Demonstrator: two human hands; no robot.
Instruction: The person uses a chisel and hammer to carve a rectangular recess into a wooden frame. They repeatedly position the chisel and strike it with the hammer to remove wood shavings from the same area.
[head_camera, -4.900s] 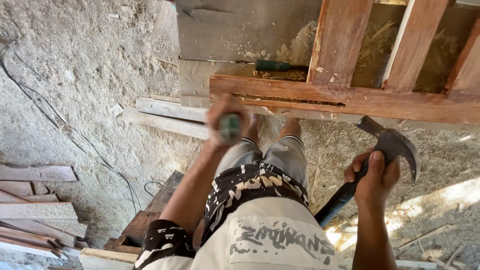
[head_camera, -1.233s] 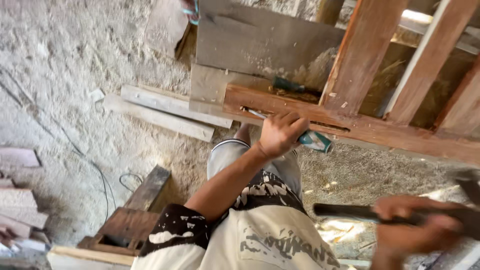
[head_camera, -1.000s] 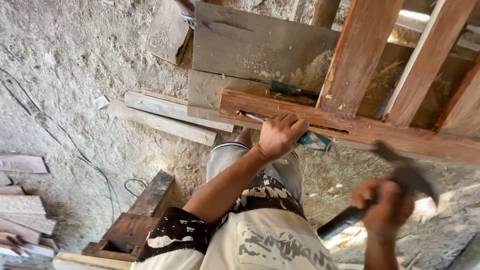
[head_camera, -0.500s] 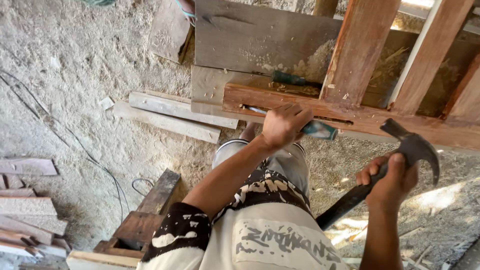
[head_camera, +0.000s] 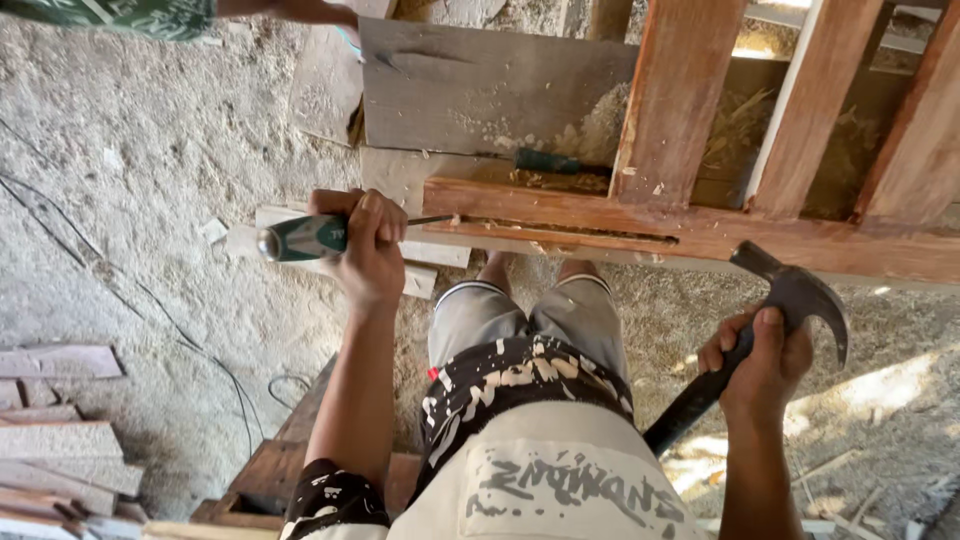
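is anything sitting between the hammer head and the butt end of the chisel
Nothing visible does. The hammer in the right hand is off to the right; the chisel butt sticks out bare left of the left hand.

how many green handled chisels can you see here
2. One chisel is gripped in the left hand, its tip at the wooden rail. A second chisel lies behind that rail. Others may be hidden.

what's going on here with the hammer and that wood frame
A person stands over a reddish wooden frame lying on a dusty floor. The left hand grips a green-handled chisel, its blade laid level with the tip at the end of a long slot in the rail. The right hand holds a black claw hammer off to the side, clear of the chisel. A second green-handled tool lies on the frame.
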